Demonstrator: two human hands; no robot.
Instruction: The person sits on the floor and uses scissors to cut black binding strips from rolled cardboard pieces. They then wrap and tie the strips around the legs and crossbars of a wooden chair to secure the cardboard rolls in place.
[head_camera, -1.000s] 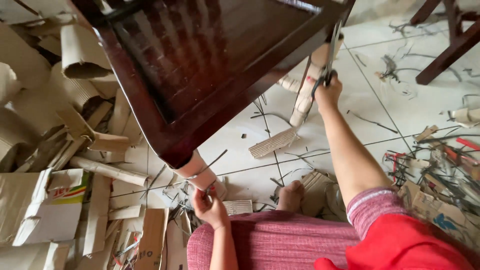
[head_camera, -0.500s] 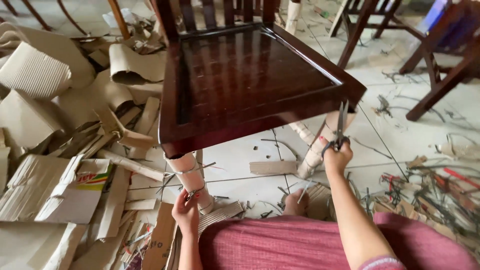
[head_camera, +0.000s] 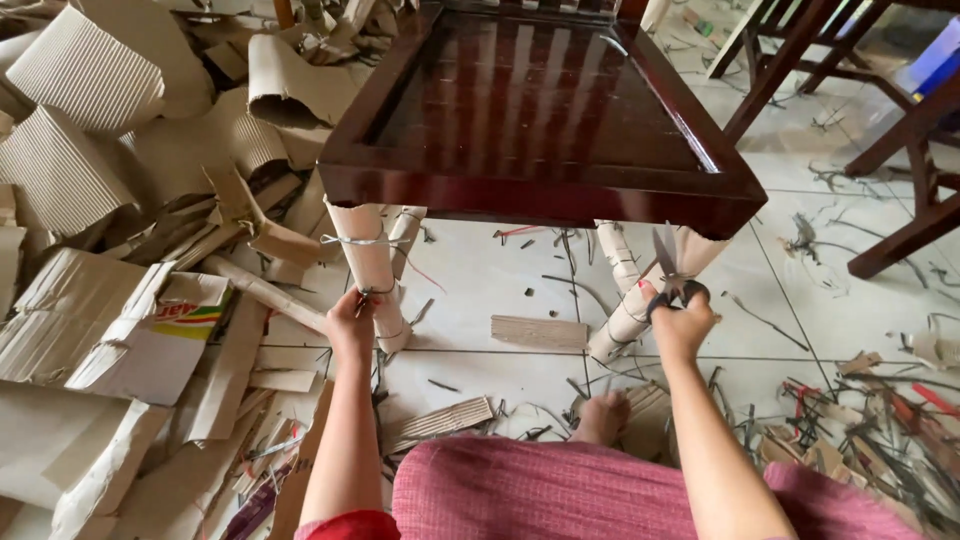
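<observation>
Left hand (head_camera: 352, 322) is pinched on the wire tie of the cardboard-wrapped front leg (head_camera: 372, 270), at about 9 o'clock of centre. Right hand (head_camera: 682, 322) is clamped round the handles of a pair of scissors (head_camera: 668, 268), blades up and slightly parted, tips just under the seat rail, at roughly 3 o'clock. Scissors sit right beside the other wrapped leg (head_camera: 640, 300); can't tell if the blades touch the wrapping.

Both legs belong to a dark red-brown wooden chair (head_camera: 540, 120) at 12 o'clock, glossy seat. Wire loops ring the left leg's wrapping top and bottom.

Tiled floor (head_camera: 490, 275) under it: a flat cardboard strip (head_camera: 540, 332) between the two legs, wire offcuts scattered from 3 to 5 o'clock. Heap of corrugated cardboard (head_camera: 90, 200) fills 7 to 11 o'clock, with a printed box (head_camera: 150, 335) in it. Bare foot (head_camera: 604, 415) at 6 o'clock, above the pink cloth over the lap. More dark chair frames (head_camera: 900, 150) at 2 o'clock.
</observation>
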